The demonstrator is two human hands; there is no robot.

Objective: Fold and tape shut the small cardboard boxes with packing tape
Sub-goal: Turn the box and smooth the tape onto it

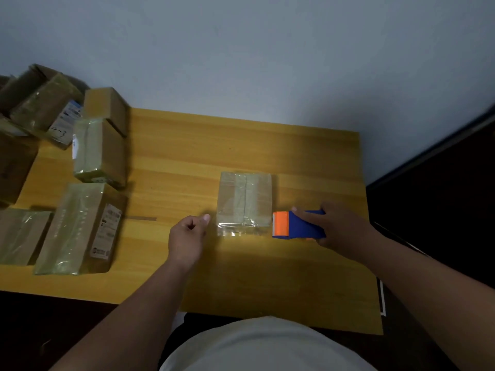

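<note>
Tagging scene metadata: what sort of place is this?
Likely a small packing station in a plain room: a wooden table against a bare wall, taped cardboard boxes piled left, right hand holding a tape dispenser.

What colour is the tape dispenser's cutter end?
Orange, on a blue tape dispenser held by the right hand; head view.
</note>
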